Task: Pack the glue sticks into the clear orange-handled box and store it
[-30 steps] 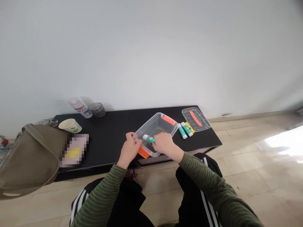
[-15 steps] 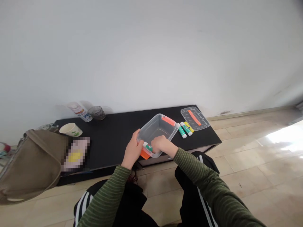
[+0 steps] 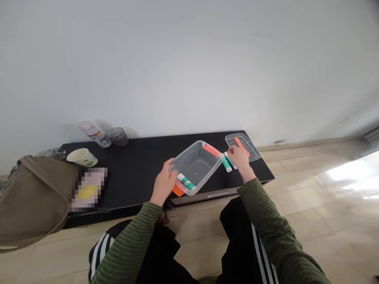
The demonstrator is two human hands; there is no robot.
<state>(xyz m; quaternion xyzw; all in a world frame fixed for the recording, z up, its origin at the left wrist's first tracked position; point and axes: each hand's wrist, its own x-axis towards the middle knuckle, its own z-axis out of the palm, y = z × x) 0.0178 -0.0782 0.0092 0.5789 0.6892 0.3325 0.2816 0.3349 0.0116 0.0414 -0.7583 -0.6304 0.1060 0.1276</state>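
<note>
My left hand (image 3: pixel 164 182) grips the left rim of a clear plastic box (image 3: pixel 197 165) with orange latches, thumb over the edge and fingers outside. In the box's near left corner lies a green and white glue stick (image 3: pixel 186 182). My right hand (image 3: pixel 239 158) is right of the box, fingers bent together over the glue sticks on the table. A green glue stick (image 3: pixel 226 164) shows beside it; a second green one (image 3: pixel 232 162) is partly covered by the fingers. Whatever the fingertips hold is hidden. Behind this hand lies the clear lid (image 3: pixel 254 150) with an orange handle.
The black table (image 3: pixel 142 161) stands against a white wall. At its left are a spray can (image 3: pixel 96 134), a dark glass (image 3: pixel 117 136), a paper cup (image 3: pixel 83 157), a blurred pink packet (image 3: pixel 89 189) and a brown bag (image 3: pixel 35 197). A drawer handle (image 3: pixel 218 194) shows at the front.
My right hand has come out of the box and moved right to the glue sticks, leaving one glue stick inside. The yellow glue stick is now hidden. My left hand stays on the box.
</note>
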